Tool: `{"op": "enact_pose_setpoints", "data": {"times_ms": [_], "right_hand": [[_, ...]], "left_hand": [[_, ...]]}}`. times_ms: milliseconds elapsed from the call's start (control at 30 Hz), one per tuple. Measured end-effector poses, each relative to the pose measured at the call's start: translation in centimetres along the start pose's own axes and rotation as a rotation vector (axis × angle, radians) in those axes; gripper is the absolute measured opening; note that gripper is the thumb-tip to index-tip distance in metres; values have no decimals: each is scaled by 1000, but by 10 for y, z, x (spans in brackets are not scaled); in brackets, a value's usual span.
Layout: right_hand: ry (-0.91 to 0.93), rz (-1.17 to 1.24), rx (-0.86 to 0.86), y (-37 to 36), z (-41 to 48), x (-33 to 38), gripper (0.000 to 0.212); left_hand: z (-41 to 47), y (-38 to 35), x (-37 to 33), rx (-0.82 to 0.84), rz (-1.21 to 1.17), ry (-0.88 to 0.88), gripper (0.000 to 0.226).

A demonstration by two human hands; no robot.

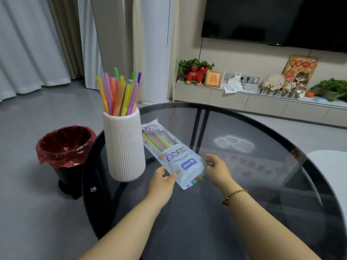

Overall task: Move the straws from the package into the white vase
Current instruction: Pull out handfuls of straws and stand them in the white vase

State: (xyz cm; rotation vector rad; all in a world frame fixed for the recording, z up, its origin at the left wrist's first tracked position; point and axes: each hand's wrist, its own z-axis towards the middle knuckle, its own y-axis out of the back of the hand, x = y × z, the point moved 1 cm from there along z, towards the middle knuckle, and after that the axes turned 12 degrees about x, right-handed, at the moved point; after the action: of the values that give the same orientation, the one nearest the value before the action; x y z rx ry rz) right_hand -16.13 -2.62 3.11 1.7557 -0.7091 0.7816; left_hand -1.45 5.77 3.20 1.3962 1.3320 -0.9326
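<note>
A white ribbed vase (pixel 124 145) stands at the left of the round glass table (pixel 262 184), filled with several coloured straws (pixel 120 94). To its right lies a white straw package (pixel 172 152), tilted, with coloured straws showing through its window and poking out of its near end. My left hand (pixel 162 182) touches the package's near left edge, thumb on top of it. My right hand (pixel 216 168) pinches the package's right edge near the open end.
A black bin with a red liner (pixel 65 145) stands on the floor left of the table. A white cushion edge (pixel 330 166) sits at the table's right. A TV cabinet with plants and ornaments (pixel 244 98) runs along the far wall.
</note>
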Motion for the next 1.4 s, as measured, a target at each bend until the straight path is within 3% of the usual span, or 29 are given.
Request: {"op": "enact_pose_setpoints", "data": {"times_ms": [100,267,433,633,800,933,1100,1200,1400], "right_hand": [[23,-7,-44,-3,4,-2,39],[28,199,-43,-1,1,1,28],[36,377,54,8,-12,7,23],[107,540,92,11,-30,5,26],[134,728,18,5,-42,3,25],[35,1138,-52,-13,-53,-5,29],[25,1347,141,-34,-65,1,41],[77,1309,312,-34,-69,4,43],[106,911,477,-32,-77,3,20]], "left_hand": [[11,-6,-4,21,-84,8,36],[21,-6,-4,-69,-186,90,60],[25,-8,-6,95,-481,171,28],[21,-16,-9,253,-659,179,16],[17,-25,-7,211,-646,79,17],[17,-28,-15,42,-553,-62,16],[12,-28,-28,-20,-533,-212,24],[10,-23,-30,-23,-520,-253,25],[8,-23,-27,-48,-510,-247,26]]}}
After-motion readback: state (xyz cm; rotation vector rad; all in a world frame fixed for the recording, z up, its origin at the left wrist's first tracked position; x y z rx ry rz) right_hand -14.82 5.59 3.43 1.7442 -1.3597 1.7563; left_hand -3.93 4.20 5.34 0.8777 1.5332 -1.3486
